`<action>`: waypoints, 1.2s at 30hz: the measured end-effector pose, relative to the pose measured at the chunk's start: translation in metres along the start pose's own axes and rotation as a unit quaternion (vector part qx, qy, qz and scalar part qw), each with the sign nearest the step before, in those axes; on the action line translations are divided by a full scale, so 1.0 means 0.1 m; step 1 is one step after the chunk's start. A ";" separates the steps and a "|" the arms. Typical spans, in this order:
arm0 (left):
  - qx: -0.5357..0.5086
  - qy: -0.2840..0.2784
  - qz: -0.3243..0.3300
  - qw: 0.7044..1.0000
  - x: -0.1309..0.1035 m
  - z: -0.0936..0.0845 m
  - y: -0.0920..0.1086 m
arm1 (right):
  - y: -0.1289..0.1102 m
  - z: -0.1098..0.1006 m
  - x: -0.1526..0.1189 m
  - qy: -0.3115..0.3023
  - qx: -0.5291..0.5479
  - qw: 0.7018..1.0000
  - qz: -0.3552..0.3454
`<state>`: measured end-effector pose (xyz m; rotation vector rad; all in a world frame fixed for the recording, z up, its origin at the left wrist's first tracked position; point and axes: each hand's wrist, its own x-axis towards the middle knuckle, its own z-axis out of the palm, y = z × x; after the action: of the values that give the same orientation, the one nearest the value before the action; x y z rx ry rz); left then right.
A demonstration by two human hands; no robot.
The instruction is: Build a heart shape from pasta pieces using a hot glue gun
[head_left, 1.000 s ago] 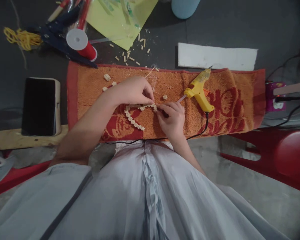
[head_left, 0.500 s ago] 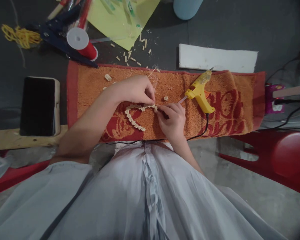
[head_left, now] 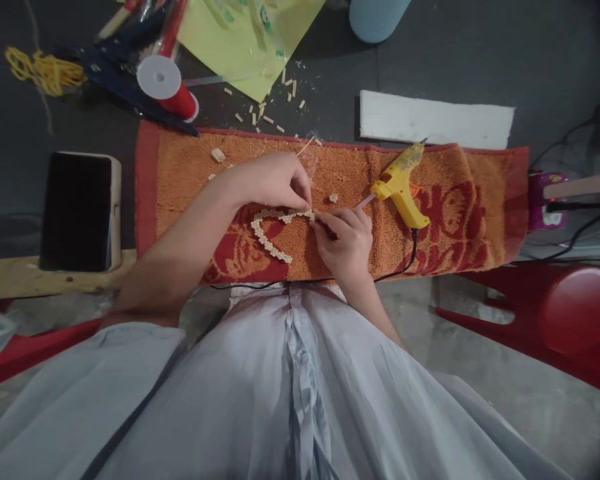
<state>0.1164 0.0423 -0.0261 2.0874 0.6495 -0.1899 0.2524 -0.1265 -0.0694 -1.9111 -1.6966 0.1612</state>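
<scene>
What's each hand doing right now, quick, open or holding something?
Left hand: fingers closed at the end of the curved cream chain of flower-shaped pieces; grip can't be told.
Right hand: fingers appear closed on that same end.

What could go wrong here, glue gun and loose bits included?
1. The glue stick poking from the glue gun sits right by the right hand; a small bump might shift the gun.
2. The gun's black cord drops to the towel's near edge, by the person's lap; a snag could drag the gun.
3. A loose flower-like piece lies just above that hand, apart from the chain; it could get brushed away.
</scene>
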 end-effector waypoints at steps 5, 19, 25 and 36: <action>0.000 -0.002 -0.003 1.000 0.00 0.00 0.00 | 0.02 0.01 0.00 0.014 0.007 1.000 -0.011; -0.010 0.012 -0.021 1.000 -0.01 0.02 0.02 | 0.03 0.01 0.01 -0.001 0.003 1.000 -0.001; -0.005 0.010 -0.010 1.000 -0.01 0.04 -0.01 | 0.04 0.02 0.00 0.005 0.015 1.000 -0.003; -0.009 0.015 -0.012 1.000 -0.02 0.04 0.01 | 0.05 0.02 -0.01 -0.009 0.036 0.999 0.014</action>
<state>0.1153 0.0381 -0.0268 2.0683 0.6922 -0.1666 0.2554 -0.1265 -0.0735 -1.8872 -1.6542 0.2486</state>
